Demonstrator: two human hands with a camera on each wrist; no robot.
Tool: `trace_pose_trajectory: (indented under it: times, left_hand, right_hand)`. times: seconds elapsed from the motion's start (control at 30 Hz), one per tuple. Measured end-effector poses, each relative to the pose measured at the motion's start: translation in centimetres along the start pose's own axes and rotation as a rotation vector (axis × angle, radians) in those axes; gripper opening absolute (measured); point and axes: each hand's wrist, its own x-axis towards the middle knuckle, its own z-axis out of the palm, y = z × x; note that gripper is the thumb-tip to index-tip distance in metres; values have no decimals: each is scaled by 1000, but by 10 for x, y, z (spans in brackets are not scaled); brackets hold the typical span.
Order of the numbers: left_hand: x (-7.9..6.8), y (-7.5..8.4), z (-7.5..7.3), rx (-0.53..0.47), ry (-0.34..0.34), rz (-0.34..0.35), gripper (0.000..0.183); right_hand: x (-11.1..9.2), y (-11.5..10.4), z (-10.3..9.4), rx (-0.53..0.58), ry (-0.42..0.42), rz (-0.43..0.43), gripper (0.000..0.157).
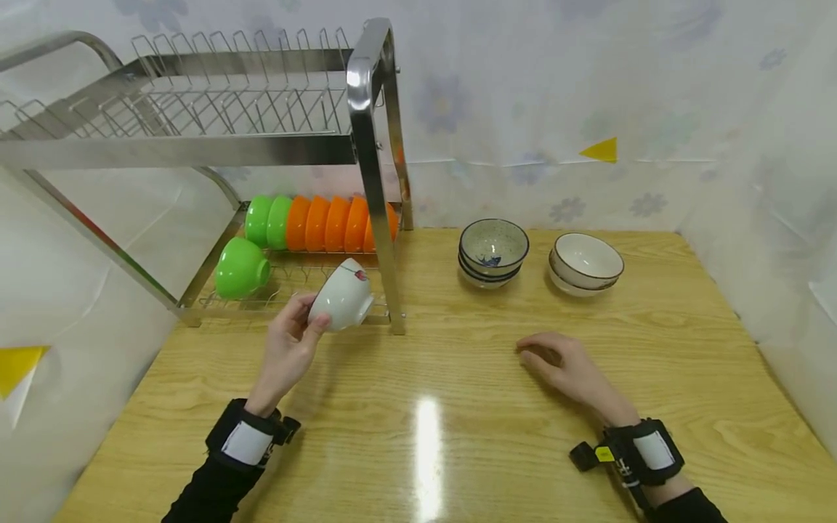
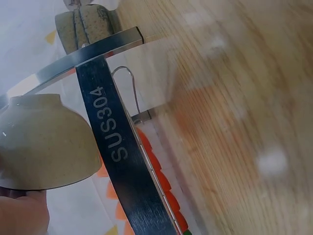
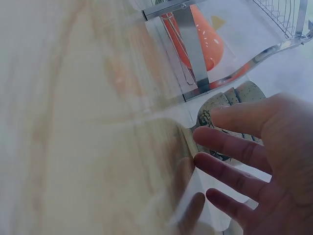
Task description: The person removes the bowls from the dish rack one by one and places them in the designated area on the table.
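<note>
My left hand (image 1: 293, 347) grips a white bowl (image 1: 341, 296) with a small red flower on its side. The bowl is tilted sideways at the front of the steel dish rack (image 1: 371, 94), close to its front right post. In the left wrist view, the thumb (image 2: 24, 215) lies at the rim of the bowl (image 2: 46, 142). My right hand (image 1: 567, 367) is over the table with fingers loosely bent and nothing in them; the right wrist view shows those fingers (image 3: 234, 147) spread apart. Two stacked white bowls (image 1: 586, 261) stand behind it.
On the rack's lower shelf, a row of orange bowls (image 1: 317, 224) and green bowls (image 1: 258, 220) stands on edge. One green bowl (image 1: 239, 269) leans in front of them. A stack of speckled grey bowls (image 1: 493, 250) stands right of the rack. Wire slots (image 1: 242, 109) line the upper tier.
</note>
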Motion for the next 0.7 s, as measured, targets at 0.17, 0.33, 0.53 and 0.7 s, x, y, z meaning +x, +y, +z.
trace_pose_trajectory:
  times: [0.17, 0.33, 0.53, 0.7]
  left_hand:
    - [1, -2, 2, 5, 7, 25, 25]
    - [2, -3, 3, 12, 0, 53, 25]
    - [2, 2, 4, -14, -30, 94, 27]
    - [1, 8, 4, -10, -74, 113, 27]
  right_hand:
    - [3, 0, -2, -12, 23, 4, 19]
    - [6, -1, -5, -49, 60, -60, 25]
    - [11, -3, -11, -71, 117, -119, 36]
    - [13, -4, -12, -55, 157, -161, 43]
